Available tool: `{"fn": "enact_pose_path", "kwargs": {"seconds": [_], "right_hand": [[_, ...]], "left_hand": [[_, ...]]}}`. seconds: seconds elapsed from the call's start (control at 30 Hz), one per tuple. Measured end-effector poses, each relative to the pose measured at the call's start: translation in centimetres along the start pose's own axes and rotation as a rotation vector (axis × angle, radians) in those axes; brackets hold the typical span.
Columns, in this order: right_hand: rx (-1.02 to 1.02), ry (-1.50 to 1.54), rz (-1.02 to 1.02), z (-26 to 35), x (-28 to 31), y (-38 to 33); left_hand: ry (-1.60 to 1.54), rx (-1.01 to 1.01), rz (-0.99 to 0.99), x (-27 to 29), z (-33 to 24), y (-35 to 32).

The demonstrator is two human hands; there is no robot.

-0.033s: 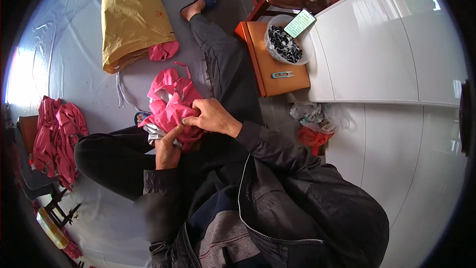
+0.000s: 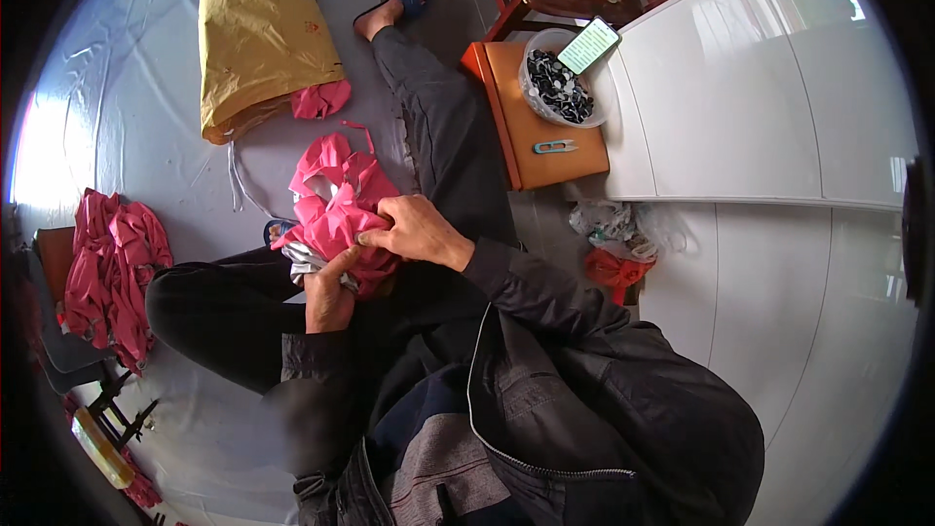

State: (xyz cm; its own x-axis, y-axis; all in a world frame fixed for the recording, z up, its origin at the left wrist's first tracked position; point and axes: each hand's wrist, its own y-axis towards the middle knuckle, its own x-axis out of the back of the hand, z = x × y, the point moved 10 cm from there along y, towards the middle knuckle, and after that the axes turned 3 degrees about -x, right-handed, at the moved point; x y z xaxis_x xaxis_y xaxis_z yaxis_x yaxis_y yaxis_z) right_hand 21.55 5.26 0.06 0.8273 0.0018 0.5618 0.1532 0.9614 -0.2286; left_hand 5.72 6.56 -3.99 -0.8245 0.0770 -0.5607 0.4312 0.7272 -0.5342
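A bunched pink garment [image 2: 336,216] with a silvery-grey lining lies over my lap and spills forward between my legs. My left hand [image 2: 331,297] grips its near edge from below, thumb pointing up. From the right, my right hand [image 2: 421,231] pinches the same cloth, its thumb and fingers pressed together close to the left thumb. Whatever lies under the folds between the two thumbs is hidden. A thin pink cord [image 2: 361,131] trails from the garment's far end.
Ahead stands a yellow sack [image 2: 258,39] with pink cloth [image 2: 321,99] at its mouth. More pink garments [image 2: 112,273] hang at left. On the orange-brown stool [image 2: 531,168] at right are blue thread snips [image 2: 555,147] and a tub of black and white pieces [image 2: 565,93], a phone [image 2: 588,46] resting on its rim.
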Motion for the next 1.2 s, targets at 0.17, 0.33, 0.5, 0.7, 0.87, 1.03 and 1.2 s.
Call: {"fn": "enact_pose_path", "kwargs": {"seconds": [0.17,0.33,0.5,0.7,0.87,1.03,1.2], "right_hand": [[0.075,-0.052,-0.027,0.7,-0.1,-0.2],[0.092,-0.055,0.019,1.0,-0.5,-0.2],[0.213,-0.047,-0.042,2.3,-0.1,-0.6],[0.228,0.027,-0.093,3.8,-0.2,-1.5],[0.285,-0.043,-0.14,5.0,-0.5,-2.1],[0.322,-0.102,-0.138,5.2,-0.5,-2.2],[0.327,-0.143,-0.12,5.3,-0.4,-2.3]], "left_hand": [[0.054,0.013,0.001,0.6,0.5,0.4],[0.084,-0.004,-0.016,0.8,0.7,0.7],[0.176,-0.03,-0.02,1.1,0.6,0.7],[0.226,-0.099,-0.047,2.0,0.5,1.2],[0.259,-0.138,-0.075,2.4,0.2,0.9],[0.214,-0.107,-0.006,1.7,0.8,1.0],[0.27,-0.077,0.016,2.0,1.4,1.0]]}}
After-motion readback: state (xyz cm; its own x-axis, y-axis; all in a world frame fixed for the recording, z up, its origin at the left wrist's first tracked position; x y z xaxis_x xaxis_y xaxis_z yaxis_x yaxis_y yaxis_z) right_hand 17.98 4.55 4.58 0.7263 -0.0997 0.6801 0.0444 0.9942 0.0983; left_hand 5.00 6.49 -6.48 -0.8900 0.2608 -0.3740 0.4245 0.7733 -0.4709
